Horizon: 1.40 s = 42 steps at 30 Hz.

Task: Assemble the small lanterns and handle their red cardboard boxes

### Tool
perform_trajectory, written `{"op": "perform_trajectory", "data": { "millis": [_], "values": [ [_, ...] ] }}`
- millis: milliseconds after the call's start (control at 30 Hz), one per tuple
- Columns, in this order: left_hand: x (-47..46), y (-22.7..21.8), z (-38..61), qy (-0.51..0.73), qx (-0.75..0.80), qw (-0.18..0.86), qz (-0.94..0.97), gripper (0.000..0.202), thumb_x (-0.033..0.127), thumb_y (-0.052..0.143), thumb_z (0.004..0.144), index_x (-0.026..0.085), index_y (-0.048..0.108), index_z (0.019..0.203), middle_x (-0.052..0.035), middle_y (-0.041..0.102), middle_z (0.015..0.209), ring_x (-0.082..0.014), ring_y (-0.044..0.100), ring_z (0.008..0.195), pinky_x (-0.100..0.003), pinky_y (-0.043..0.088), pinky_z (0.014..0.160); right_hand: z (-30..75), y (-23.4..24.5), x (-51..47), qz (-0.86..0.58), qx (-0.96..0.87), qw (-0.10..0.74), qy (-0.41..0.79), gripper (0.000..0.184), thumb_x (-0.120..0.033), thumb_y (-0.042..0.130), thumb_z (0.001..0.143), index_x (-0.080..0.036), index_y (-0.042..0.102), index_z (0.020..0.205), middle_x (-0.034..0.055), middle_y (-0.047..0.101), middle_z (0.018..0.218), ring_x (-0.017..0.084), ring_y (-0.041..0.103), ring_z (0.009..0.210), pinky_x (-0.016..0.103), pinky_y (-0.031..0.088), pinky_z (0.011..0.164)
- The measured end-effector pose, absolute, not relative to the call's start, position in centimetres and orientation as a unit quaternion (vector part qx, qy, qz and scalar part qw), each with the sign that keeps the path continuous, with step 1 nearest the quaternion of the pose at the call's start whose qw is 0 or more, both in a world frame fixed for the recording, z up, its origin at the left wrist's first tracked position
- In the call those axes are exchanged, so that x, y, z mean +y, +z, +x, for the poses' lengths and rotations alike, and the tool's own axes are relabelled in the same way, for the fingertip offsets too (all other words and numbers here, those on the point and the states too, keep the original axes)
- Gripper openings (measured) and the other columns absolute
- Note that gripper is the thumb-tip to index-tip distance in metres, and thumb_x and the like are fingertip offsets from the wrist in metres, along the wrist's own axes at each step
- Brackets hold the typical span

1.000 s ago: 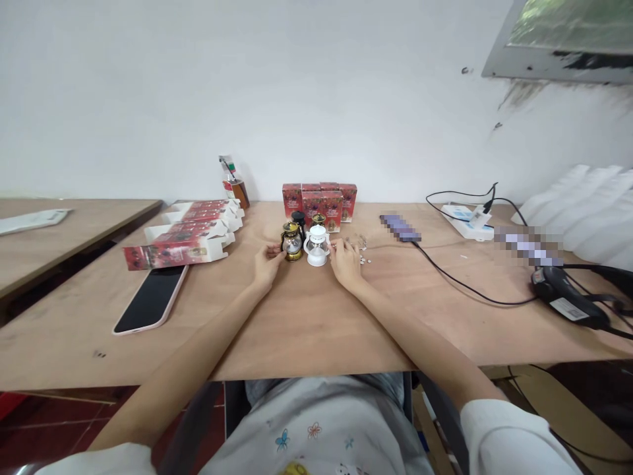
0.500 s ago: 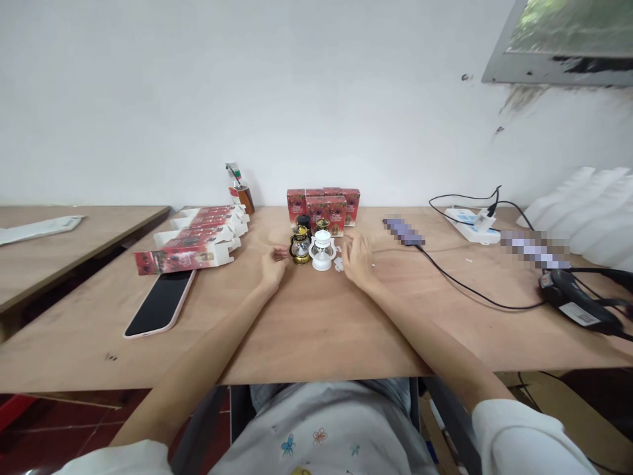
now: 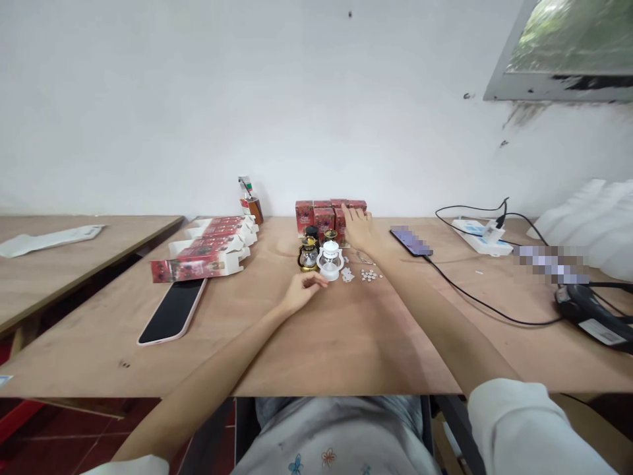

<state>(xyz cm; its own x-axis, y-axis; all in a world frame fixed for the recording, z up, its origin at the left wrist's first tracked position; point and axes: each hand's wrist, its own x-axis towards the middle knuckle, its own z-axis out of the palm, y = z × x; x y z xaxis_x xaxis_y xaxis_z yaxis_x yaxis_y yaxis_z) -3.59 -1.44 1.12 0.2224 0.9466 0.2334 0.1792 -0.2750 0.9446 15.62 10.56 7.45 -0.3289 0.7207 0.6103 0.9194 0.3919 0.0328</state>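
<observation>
Small toy lanterns stand together in mid-table: a white lantern (image 3: 330,262) in front, a gold-and-black lantern (image 3: 308,254) at its left, and darker ones partly hidden behind. My left hand (image 3: 299,293) hovers low just before the white lantern, fingers loosely bent with thumb apart, holding nothing visible. My right hand (image 3: 360,232) reaches over the right end of the upright small red boxes (image 3: 324,218), its fingers stretched at their tops. Whether it grips one is not clear. Beside the white lantern lie small white pieces (image 3: 347,274) and a scatter of tiny white discs (image 3: 370,275).
Red cartons with open flaps (image 3: 208,254) lie in a row at left, over one end of a phone (image 3: 173,311). A bottle (image 3: 252,203) stands by the wall. At right are a cabled phone (image 3: 410,242), a power strip (image 3: 482,237) and a black device (image 3: 596,320).
My right hand has moved forward to the red boxes, uncovering the tiny discs. My left hand has shifted right and nearer me, before the white lantern. The view has tilted slightly.
</observation>
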Motion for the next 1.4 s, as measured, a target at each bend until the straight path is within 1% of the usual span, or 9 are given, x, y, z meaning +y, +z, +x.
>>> {"op": "perform_trajectory", "data": {
  "millis": [133, 333, 567, 767, 867, 1000, 1100, 1267, 1400],
  "values": [
    [-1.4, 1.0, -3.6, 0.374, 0.416, 0.422, 0.714, 0.031, 0.012, 0.059, 0.063, 0.019, 0.066, 0.092, -0.0052, 0.068, 0.093, -0.0192, 0.060, 0.090, -0.029, 0.044, 0.080, 15.7, 7.7, 9.6, -0.519, -0.785, 0.265, -0.211, 0.036, -0.017, 0.048, 0.076, -0.008, 0.052, 0.110, 0.0207, 0.053, 0.112, 0.035, 0.042, 0.104, 0.048, 0.031, 0.085],
    [-1.2, 0.5, -3.7, 0.364, 0.420, 0.397, 0.731, 0.036, 0.016, 0.059, 0.067, 0.020, 0.060, 0.102, -0.0065, 0.063, 0.099, -0.0200, 0.057, 0.096, -0.029, 0.044, 0.080, 17.7, 7.4, 9.0, -0.473, -0.821, 0.258, -0.192, 0.022, -0.020, 0.050, 0.076, -0.012, 0.050, 0.098, 0.0166, 0.053, 0.110, 0.029, 0.044, 0.102, 0.042, 0.033, 0.086],
    [-1.2, 0.6, -3.7, 0.354, 0.427, 0.373, 0.744, 0.032, 0.017, 0.058, 0.070, 0.019, 0.060, 0.102, -0.0058, 0.062, 0.092, -0.0185, 0.057, 0.089, -0.030, 0.043, 0.081, 18.8, 7.0, 8.5, -0.481, -0.815, 0.235, -0.223, 0.058, -0.034, 0.058, 0.075, -0.007, 0.039, 0.124, 0.0193, 0.052, 0.113, 0.034, 0.044, 0.101, 0.044, 0.034, 0.084],
    [-1.2, 0.8, -3.8, 0.327, 0.434, 0.360, 0.758, 0.035, 0.018, 0.056, 0.072, 0.016, 0.058, 0.107, -0.0072, 0.061, 0.095, -0.0183, 0.057, 0.089, -0.031, 0.043, 0.081, 19.1, 7.3, 7.5, -0.470, -0.824, 0.234, -0.212, 0.045, -0.033, 0.055, 0.077, -0.009, 0.047, 0.114, 0.0204, 0.050, 0.120, 0.034, 0.044, 0.107, 0.044, 0.034, 0.088],
    [-1.3, 0.9, -3.8, 0.326, 0.435, 0.360, 0.758, 0.035, 0.019, 0.057, 0.072, 0.016, 0.058, 0.107, -0.0068, 0.061, 0.095, -0.0180, 0.057, 0.089, -0.030, 0.043, 0.081, 19.5, 6.9, 7.3, -0.443, -0.842, 0.252, -0.175, 0.041, -0.030, 0.050, 0.079, -0.008, 0.047, 0.113, 0.0189, 0.054, 0.112, 0.031, 0.047, 0.103, 0.043, 0.036, 0.088],
    [-1.3, 0.8, -3.8, 0.341, 0.424, 0.370, 0.753, 0.032, 0.020, 0.060, 0.072, 0.017, 0.060, 0.104, -0.0058, 0.062, 0.094, -0.0179, 0.057, 0.090, -0.029, 0.043, 0.079, 20.2, 6.5, 6.9, -0.438, -0.813, 0.354, -0.149, 0.046, -0.029, 0.045, 0.082, -0.008, 0.041, 0.123, 0.0188, 0.050, 0.116, 0.032, 0.043, 0.106, 0.050, 0.036, 0.091],
    [-1.3, 0.7, -3.8, 0.361, 0.409, 0.399, 0.738, 0.025, 0.025, 0.061, 0.072, 0.016, 0.061, 0.096, -0.0055, 0.063, 0.091, -0.0167, 0.057, 0.084, -0.027, 0.042, 0.074, 20.7, 6.8, 5.9, -0.470, -0.723, 0.494, -0.110, 0.056, -0.038, 0.052, 0.080, -0.011, 0.040, 0.126, 0.0173, 0.045, 0.121, 0.032, 0.039, 0.112, 0.054, 0.032, 0.097],
    [-1.7, 1.1, -3.7, 0.426, 0.349, 0.473, 0.688, 0.032, 0.035, 0.068, 0.071, 0.016, 0.057, 0.094, -0.0066, 0.062, 0.095, -0.0143, 0.057, 0.079, -0.028, 0.043, 0.074, 19.5, 7.0, 3.1, -0.415, -0.491, 0.745, 0.178, 0.049, -0.047, 0.058, 0.075, -0.018, 0.049, 0.113, 0.0088, 0.054, 0.109, 0.022, 0.051, 0.102, 0.043, 0.041, 0.092],
    [-2.4, 1.5, -3.8, 0.490, 0.284, 0.531, 0.630, 0.050, 0.040, 0.073, 0.066, 0.019, 0.050, 0.106, -0.0091, 0.056, 0.111, -0.0173, 0.059, 0.085, -0.032, 0.047, 0.074, 16.7, 5.2, -0.1, -0.321, -0.447, 0.763, 0.339, 0.036, -0.044, 0.063, 0.071, -0.022, 0.054, 0.098, 0.0023, 0.059, 0.098, 0.017, 0.055, 0.093, 0.036, 0.044, 0.086]
  ]
}}
